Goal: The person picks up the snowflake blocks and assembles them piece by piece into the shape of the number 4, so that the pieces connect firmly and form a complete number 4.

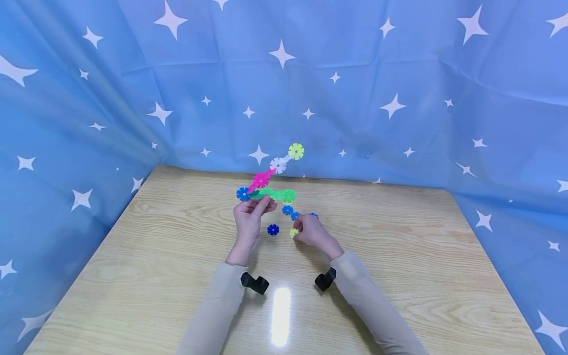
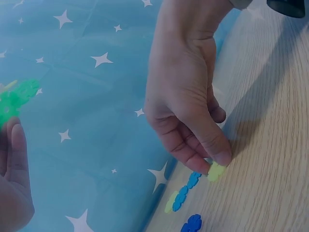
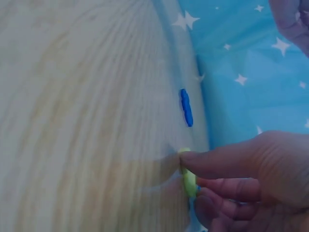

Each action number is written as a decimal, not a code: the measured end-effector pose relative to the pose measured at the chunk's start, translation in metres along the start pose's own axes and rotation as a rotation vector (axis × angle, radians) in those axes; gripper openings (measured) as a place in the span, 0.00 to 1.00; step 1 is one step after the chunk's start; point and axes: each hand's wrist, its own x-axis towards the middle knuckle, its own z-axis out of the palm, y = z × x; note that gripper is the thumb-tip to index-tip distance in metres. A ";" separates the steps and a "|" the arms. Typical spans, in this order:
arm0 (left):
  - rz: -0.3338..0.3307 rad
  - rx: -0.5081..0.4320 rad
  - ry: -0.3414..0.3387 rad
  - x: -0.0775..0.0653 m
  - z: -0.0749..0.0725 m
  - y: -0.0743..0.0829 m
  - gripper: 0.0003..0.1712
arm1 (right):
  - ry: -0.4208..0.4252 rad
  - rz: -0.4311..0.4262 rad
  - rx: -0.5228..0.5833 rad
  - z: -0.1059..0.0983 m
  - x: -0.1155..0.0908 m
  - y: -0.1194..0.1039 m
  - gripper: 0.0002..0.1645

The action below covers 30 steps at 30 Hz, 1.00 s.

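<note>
My left hand point(image 1: 249, 219) holds up a joined chain of notched plastic snowflake discs. Its green discs point(image 1: 277, 195) run to the right, a blue disc point(image 1: 242, 194) is at the left end, and a pink disc point(image 1: 260, 180), a white disc point(image 1: 278, 165) and a yellow-green disc point(image 1: 296, 151) slant up and away. Down at the tabletop, my right hand point(image 1: 314, 230) pinches a small yellow-green disc point(image 3: 189, 180) between thumb and fingers. Close to that hand are light-blue discs point(image 1: 287, 210), and a dark blue disc point(image 1: 273, 230) lies between both hands.
Everything loose lies on a wooden table point(image 1: 399, 276). Another blue disc point(image 1: 314, 215) shows partly behind my right hand. A blue star-patterned curtain point(image 1: 355, 88) hangs along the back and sides. Each wrist carries a black camera point(image 1: 255, 283).
</note>
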 end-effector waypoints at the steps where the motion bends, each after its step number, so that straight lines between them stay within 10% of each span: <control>1: 0.003 0.002 -0.001 0.000 0.000 0.000 0.11 | 0.000 -0.004 -0.003 -0.001 0.000 -0.001 0.12; 10: 0.008 -0.010 0.002 0.000 -0.001 -0.002 0.08 | 0.066 -0.030 0.112 0.001 -0.004 0.006 0.14; 21: -0.004 0.001 -0.004 0.000 0.000 -0.002 0.12 | 0.421 -0.052 0.886 -0.039 -0.025 -0.019 0.11; 30: 0.009 0.004 -0.020 -0.003 0.002 -0.004 0.10 | 0.480 -0.084 1.133 -0.052 -0.036 -0.041 0.12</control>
